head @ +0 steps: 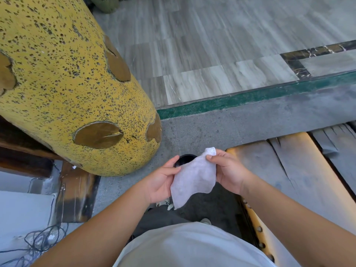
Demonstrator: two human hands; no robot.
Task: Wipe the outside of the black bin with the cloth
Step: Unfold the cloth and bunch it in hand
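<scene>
A white cloth (pixel 193 178) hangs between both hands in front of my body. My left hand (pixel 160 181) pinches its left edge between thumb and fingers. My right hand (pixel 227 170) pinches its upper right corner. Just beyond the cloth, a small part of the black bin (pixel 185 159) shows on the grey floor; only its dark round rim is visible, the rest lies hidden behind the cloth and my left hand.
A thick yellow speckled pillar (pixel 73 83) stands close on the left of the bin. A worn wooden bench (pixel 300 170) lies on the right. Tangled dark cords (pixel 38 241) lie at the lower left. A green strip (pixel 250 97) edges the marble tiles ahead.
</scene>
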